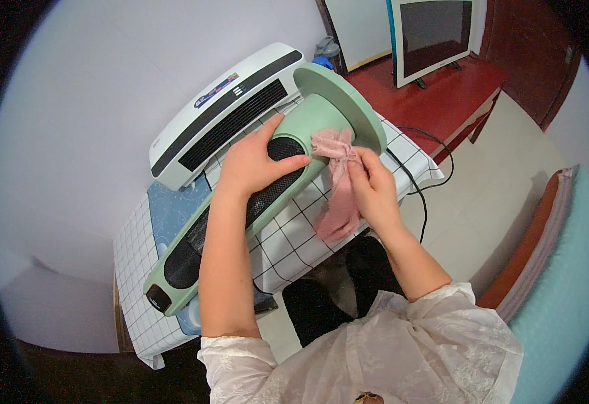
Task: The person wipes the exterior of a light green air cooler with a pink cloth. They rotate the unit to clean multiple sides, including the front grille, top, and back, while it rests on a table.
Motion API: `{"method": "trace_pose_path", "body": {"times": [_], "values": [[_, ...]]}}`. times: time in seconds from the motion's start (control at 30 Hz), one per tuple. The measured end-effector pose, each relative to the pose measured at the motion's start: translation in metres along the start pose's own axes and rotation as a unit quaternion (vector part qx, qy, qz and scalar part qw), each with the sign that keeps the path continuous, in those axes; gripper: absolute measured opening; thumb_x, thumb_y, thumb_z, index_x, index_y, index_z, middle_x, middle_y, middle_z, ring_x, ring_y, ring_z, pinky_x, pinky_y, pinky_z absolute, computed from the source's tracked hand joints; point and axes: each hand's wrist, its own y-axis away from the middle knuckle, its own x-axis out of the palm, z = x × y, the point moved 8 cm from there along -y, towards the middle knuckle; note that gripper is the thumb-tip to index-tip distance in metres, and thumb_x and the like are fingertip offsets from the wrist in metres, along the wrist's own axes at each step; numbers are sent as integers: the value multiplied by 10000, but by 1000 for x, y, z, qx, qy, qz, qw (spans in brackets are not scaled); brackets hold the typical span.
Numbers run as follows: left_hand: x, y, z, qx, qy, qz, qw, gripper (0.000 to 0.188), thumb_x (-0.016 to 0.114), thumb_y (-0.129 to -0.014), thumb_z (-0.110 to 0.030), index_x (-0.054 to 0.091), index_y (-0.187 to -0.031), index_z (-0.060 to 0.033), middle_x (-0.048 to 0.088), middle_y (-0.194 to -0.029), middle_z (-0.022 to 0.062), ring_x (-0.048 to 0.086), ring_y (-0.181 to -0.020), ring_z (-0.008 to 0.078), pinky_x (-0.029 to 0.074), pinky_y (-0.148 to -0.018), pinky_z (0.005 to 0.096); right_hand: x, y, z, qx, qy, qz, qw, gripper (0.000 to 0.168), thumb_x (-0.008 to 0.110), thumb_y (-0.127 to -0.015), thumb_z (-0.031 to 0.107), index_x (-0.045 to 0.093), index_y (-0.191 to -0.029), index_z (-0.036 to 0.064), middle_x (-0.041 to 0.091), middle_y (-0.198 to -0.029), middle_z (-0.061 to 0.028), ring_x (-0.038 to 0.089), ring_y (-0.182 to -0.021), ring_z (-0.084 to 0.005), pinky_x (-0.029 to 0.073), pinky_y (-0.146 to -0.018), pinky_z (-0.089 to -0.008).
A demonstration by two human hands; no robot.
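A pale green tower fan or heater (319, 118) with black mesh grilles lies on its side across a table. Its round base (342, 101) points to the upper right, and its narrow top with a black panel (158, 298) to the lower left. My left hand (256, 164) grips the body near the base, the thumb resting by the grille's rim. Between the fingers of my right hand (375, 179) is a bunched pink cloth (337, 187). The upper part of the cloth lies against the green body just below the base, while its lower end hangs over the table's near side.
Behind the fan stands a white heater unit (223, 93) with a black vent. A checked cloth (294, 237) covers the table. Black cables (420, 202) hang off its right end. A red bench (425, 101) holds a television (433, 38). At right is a light-blue padded surface (562, 283).
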Motion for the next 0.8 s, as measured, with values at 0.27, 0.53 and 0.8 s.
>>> {"method": "trace_pose_path", "body": {"times": [0.27,0.53,0.8], "values": [[5,-4,0,22,15,25,999,1009,825,-734,-648,516,-1528,-108,685,-1270,239,673,-1178,392,514,-1011,437,43,-50,108,-444,248,-73,858,350,640,-937,76,642,-1282,21,630,-1350,-203,593,-1285,-398,484,-1081,-456],[5,-9,7,-20,28,64,997,986,836,-743,-639,525,-1527,-128,687,-1337,210,663,-1239,370,498,-1051,412,54,-35,62,-411,303,-62,857,416,617,-975,71,590,-1369,-60,592,-1408,-249,512,-1363,-489,436,-1135,-519],[7,-13,22,-34,66,68,995,969,827,-759,-646,504,-1556,-200,671,-1376,192,639,-1288,334,473,-1087,401,53,-5,15,-343,305,-120,880,537,641,-904,-1,527,-1416,-115,512,-1476,-324,459,-1402,-534,408,-1159,-550]]}}
